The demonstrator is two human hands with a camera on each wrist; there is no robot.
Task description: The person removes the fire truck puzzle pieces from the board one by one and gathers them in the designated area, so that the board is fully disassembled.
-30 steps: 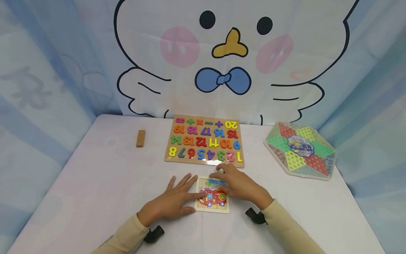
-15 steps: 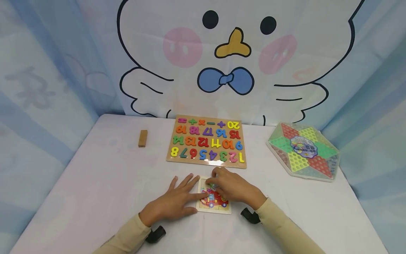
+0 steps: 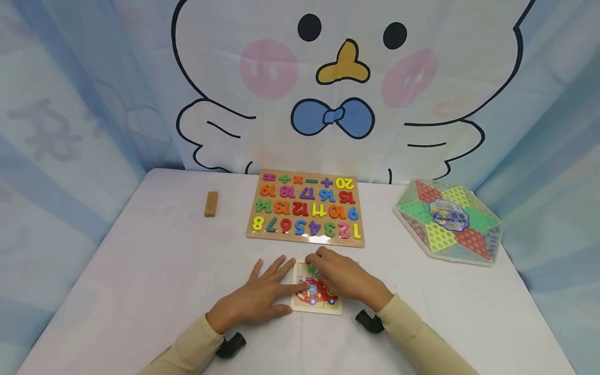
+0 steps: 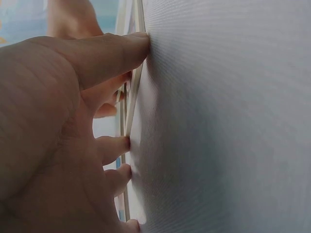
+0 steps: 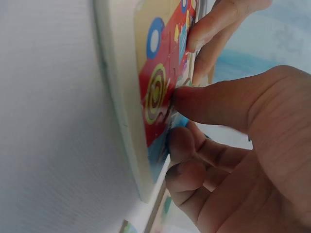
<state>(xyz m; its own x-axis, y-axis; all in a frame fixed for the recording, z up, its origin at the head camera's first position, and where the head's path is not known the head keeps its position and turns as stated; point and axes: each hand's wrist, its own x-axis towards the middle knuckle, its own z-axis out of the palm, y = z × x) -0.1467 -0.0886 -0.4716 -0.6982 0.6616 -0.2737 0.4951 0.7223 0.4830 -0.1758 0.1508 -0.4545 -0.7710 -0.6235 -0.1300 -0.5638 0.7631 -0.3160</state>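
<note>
A small framed jigsaw puzzle with a red fire engine picture lies on the table in the head view. My left hand spreads its fingers at the puzzle's left side; the index finger rests on the picture, and the thumb touches the frame's edge. Over the upper right part of the puzzle is my right hand. In the right wrist view its thumb and curled fingers pinch a puzzle piece showing blue, mostly hidden by the fingertips. A loose coloured piece lies on the table past the frame.
Behind the puzzle lies a wooden number board with coloured digits. To the back left is a small wooden block. A hexagonal Chinese checkers box sits at the back right. A cartoon-printed curtain rises behind the table.
My right hand has shifted left over the puzzle and curled its fingers in towards the picture. A blue bit now shows beyond that hand. The left hand keeps its place.
</note>
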